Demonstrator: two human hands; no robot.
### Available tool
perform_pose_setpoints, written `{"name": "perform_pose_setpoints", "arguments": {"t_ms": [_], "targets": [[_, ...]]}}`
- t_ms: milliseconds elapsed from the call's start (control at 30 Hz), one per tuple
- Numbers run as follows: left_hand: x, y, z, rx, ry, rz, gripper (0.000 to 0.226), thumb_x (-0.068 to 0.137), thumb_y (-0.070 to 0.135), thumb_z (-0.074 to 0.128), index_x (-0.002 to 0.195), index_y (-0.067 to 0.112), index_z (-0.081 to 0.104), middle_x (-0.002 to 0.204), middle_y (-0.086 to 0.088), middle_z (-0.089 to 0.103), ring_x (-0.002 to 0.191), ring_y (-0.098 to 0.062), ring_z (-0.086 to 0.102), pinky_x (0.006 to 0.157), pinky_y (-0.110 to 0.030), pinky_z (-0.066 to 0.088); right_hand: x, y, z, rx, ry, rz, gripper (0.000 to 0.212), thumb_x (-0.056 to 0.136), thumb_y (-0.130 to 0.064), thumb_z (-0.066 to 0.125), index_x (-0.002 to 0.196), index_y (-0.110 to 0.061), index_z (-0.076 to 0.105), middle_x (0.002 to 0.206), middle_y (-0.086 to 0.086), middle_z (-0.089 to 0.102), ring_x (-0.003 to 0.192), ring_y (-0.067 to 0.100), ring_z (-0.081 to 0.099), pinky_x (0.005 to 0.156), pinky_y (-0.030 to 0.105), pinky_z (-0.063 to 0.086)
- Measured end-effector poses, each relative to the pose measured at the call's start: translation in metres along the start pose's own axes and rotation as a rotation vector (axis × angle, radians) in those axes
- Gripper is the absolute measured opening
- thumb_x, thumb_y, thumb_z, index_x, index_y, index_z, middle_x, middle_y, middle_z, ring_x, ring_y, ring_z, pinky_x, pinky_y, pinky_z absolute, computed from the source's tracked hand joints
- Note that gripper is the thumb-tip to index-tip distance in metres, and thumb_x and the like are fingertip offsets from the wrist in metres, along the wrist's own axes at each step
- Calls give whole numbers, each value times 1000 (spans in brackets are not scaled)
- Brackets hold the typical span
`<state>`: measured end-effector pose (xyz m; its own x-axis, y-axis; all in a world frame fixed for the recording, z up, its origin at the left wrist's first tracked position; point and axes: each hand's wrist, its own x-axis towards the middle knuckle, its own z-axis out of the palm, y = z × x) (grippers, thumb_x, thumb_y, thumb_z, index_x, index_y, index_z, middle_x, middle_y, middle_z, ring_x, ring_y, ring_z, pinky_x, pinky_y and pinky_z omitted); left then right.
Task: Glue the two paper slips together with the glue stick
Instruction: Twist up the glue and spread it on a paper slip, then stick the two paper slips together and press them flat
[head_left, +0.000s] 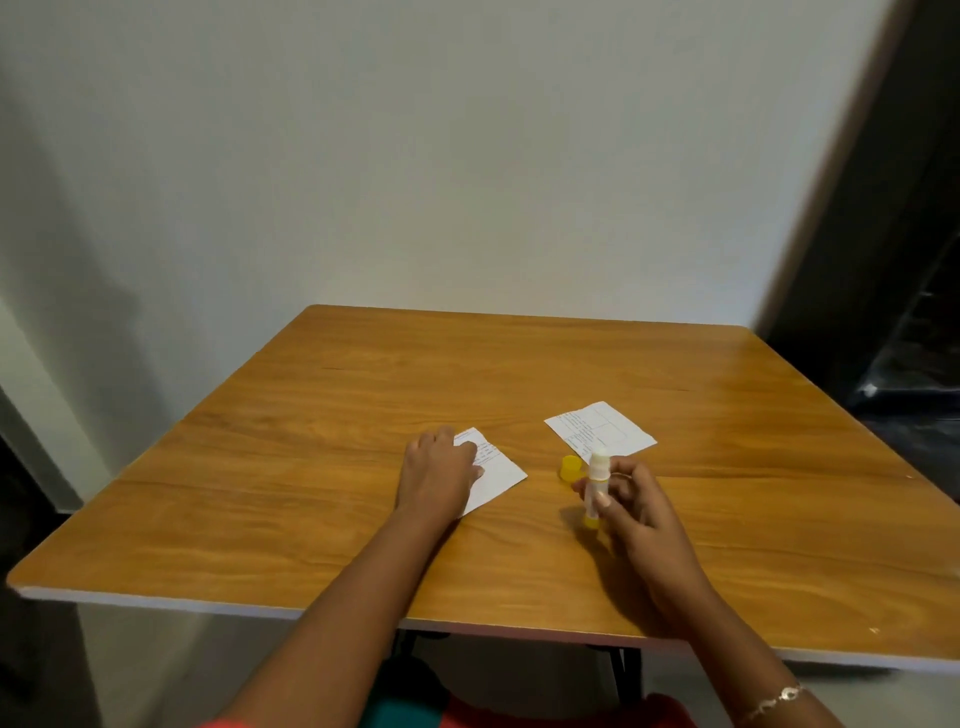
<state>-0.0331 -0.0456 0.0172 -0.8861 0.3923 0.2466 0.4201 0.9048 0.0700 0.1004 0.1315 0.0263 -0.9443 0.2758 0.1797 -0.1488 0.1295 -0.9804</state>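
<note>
On the wooden table (363, 415) by a white wall (467, 156), your left hand (441, 467) rested on a slip (501, 475); your right hand (641, 512) gripped the glue stick (597, 480).

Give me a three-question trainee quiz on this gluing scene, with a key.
1. True or false: the yellow cap is fitted on the glue stick.
2. Which hand holds the glue stick? A) left hand B) right hand
3. Fill in: the left hand rests on the left paper slip, while the right paper slip lies ____ by either hand.

Key: 1 false, the cap stands on the table; 2 B; 3 untouched.
</note>
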Motion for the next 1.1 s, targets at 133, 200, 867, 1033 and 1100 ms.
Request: {"name": "perform_pose_setpoints", "arguments": {"t_ms": [133, 200, 867, 1033, 1100], "targets": [[5, 1, 1, -28, -20, -6, 30, 95, 36, 45, 116, 20, 57, 123, -6, 50, 113, -24, 45, 91, -33, 33, 15, 7, -30, -109, 108, -31, 36, 88, -2, 53, 103, -34, 50, 102, 6, 67, 97, 17, 62, 82, 35, 49], [6, 2, 1, -34, -22, -10, 30, 94, 36, 45, 116, 20, 57, 123, -6, 50, 113, -24, 45, 91, -33, 33, 23, 11, -40, -174, 130, -57, 36, 88, 1, 52, 104, -32, 53, 104, 3, 66, 99, 17, 60, 80, 29, 48], [6, 3, 8, -66, 54, 6, 28, 93, 34, 49, 112, 18, 61, 115, -5, 54, 106, -25, 47, 86, -33, 34, 7, 4, -54, -183, 602, -349, 17, 85, -22, 59, 102, -24, 55, 91, 2, 57, 87, 14, 55, 74, 18, 47], [5, 3, 11, -129, 130, 16, 20, 85, 26, 63, 95, 9, 69, 98, -14, 61, 92, -34, 54, 78, -37, 39, 32, -23, -31, -593, 471, -593, 10, 83, -13, 52, 88, -11, 60, 86, -5, 56, 79, 7, 50, 70, 15, 39], [5, 3, 12, -130, 137, 18, 19, 83, 25, 66, 93, 10, 70, 96, -13, 62, 91, -35, 56, 76, -38, 41, 48, -23, -15, -684, 342, -572, 9, 81, -6, 53, 84, -9, 61, 83, -4, 58, 76, 11, 51, 70, 20, 38]]}}
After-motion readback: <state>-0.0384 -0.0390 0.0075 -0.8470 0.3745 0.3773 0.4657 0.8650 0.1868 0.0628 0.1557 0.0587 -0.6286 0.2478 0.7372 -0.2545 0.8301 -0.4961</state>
